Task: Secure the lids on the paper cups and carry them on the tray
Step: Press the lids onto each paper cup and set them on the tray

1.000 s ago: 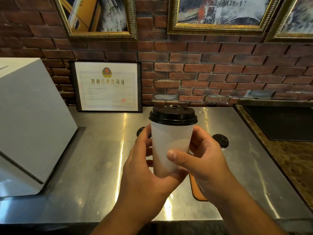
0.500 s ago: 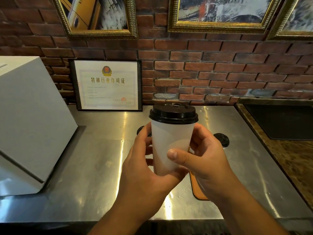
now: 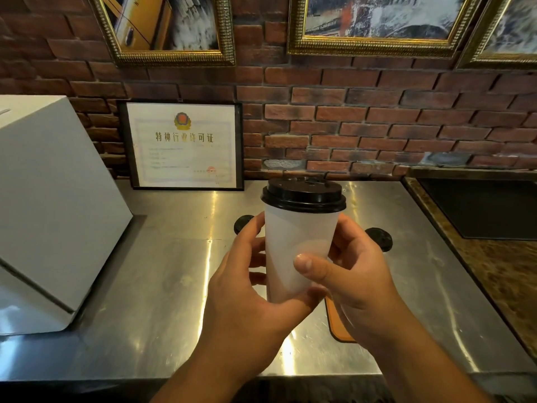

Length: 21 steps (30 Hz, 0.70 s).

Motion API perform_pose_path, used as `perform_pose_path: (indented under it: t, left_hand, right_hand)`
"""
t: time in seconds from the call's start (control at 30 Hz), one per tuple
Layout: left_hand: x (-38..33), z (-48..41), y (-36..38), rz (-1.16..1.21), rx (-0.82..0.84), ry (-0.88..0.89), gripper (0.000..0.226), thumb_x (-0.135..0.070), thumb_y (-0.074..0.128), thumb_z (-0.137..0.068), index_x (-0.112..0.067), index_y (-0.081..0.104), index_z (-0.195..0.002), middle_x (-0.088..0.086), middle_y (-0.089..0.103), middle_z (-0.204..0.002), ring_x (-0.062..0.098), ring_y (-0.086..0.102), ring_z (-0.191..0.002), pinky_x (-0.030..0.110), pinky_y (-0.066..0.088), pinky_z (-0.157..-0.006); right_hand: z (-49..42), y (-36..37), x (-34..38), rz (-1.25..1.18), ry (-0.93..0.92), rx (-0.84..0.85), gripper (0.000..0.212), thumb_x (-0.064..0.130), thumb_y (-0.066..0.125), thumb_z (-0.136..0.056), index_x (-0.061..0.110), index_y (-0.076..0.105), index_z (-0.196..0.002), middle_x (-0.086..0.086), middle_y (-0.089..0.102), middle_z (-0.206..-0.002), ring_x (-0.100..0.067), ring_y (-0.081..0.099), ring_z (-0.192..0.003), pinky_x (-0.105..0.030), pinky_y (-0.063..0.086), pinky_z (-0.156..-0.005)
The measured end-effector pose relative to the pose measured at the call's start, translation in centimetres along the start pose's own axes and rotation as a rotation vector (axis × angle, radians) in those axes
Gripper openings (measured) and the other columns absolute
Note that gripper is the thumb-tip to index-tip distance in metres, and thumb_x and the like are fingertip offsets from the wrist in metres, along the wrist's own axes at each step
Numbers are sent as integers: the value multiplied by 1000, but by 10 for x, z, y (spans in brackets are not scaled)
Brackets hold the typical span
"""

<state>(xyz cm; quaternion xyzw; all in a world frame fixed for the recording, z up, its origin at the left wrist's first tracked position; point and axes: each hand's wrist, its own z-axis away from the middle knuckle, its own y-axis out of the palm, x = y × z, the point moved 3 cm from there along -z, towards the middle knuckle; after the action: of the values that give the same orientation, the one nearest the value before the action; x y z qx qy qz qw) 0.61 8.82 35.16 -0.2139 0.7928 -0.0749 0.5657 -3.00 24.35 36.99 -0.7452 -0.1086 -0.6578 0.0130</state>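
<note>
While gripping the cup (image 3: 296, 242), the right hand (image 3: 359, 276) half-hides the tray (image 3: 337, 330).

Left hand (image 3: 247, 289), right hand (image 3: 360, 277) both bare; forearms (image 3: 421, 362) bare down to frame's bottom edge; right thumbnail (image 3: 302, 261) short, rounded.

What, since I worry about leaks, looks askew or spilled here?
Nothing stands out. The black lid sits level on the white cup, which the left hand and right hand hold upright. No spill shows on the steel counter.
</note>
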Motion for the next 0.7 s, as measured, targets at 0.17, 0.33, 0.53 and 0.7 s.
perform_pose_path:
  t: [0.17, 0.33, 0.53, 0.7]
  left_hand:
    - [1, 2, 1, -8, 2, 5, 100, -78, 80, -58, -73, 26, -143, -41, 54, -131, -11, 56, -118, 1, 50, -67]
    - [-1, 2, 2, -9, -19, -7, 99, -81, 78, -57, -75, 25, -140, -45, 52, -129, -14, 53, -119, 0, 47, -64]
    - [-1, 2, 4, -17, -20, -2, 99, -82, 76, -57, -74, 26, -142, -48, 51, -129, -17, 51, -119, -2, 44, -62]
    - [-2, 4, 6, -32, 3, 4, 107, -79, 80, -57, -70, 23, -148, -44, 50, -130, -15, 51, -120, -3, 44, -63]
  right_hand:
    - [1, 0, 1, 6, -4, 11, 62, 43, 91, -65, 49, 67, -122, 10, 74, -122, -15, 70, -120, -34, 64, -87]
    - [2, 0, 1, 11, -34, -14, 61, 42, 93, -64, 53, 67, -118, 13, 74, -120, -10, 70, -117, -29, 65, -81]
    - [3, 0, 1, -16, -1, 20, 65, 41, 91, -66, 47, 66, -126, 10, 73, -123, -14, 70, -120, -33, 64, -85]
    - [4, -2, 1, -2, -19, -39, 66, 45, 92, -62, 49, 66, -122, 13, 73, -121, -11, 70, -118, -32, 65, -82]
